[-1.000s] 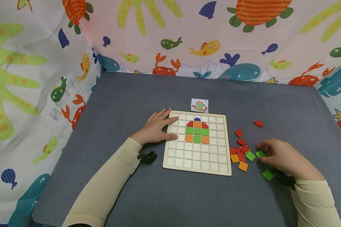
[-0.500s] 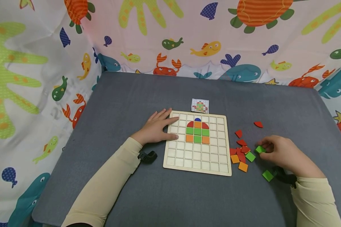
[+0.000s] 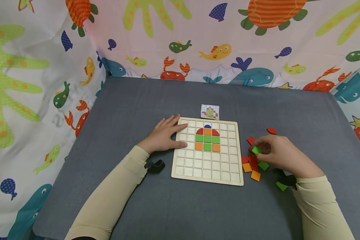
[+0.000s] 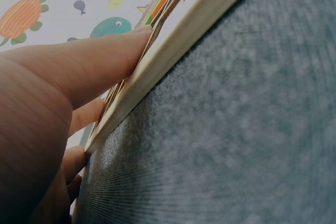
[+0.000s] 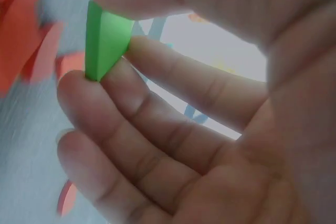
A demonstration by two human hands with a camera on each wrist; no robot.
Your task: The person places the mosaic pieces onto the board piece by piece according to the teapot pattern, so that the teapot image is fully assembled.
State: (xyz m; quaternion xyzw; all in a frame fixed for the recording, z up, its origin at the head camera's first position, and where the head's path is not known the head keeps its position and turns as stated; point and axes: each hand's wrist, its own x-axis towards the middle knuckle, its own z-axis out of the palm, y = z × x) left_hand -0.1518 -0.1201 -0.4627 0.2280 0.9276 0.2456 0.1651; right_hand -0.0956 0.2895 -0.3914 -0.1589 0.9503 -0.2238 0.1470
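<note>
My right hand point(image 3: 280, 153) pinches a green square tile point(image 5: 107, 40) between thumb and fingertips, above the loose pieces right of the board. On the left edge of the wooden grid board point(image 3: 192, 170) rests my left hand point(image 3: 163, 136), its thumb and index finger lying over the rim and the other fingers spread along the side. Green, orange, red and blue pieces fill a block of cells in the board's upper middle, with a blue half-round piece point(image 3: 207, 126) on top. In the left wrist view the thumb point(image 4: 110, 59) lies across the board's edge.
A small printed pattern card point(image 3: 210, 112) lies behind the board. To its right are several red pieces point(image 3: 253, 163), orange squares point(image 3: 255, 175) and green squares point(image 3: 263, 165). One red piece point(image 3: 271, 131) sits farther back. A printed curtain point(image 3: 156, 40) borders the grey table point(image 3: 138, 100).
My right hand has picked the green square up off the table and carried it left, over the loose pieces toward the board. The left hand stays on the board's edge.
</note>
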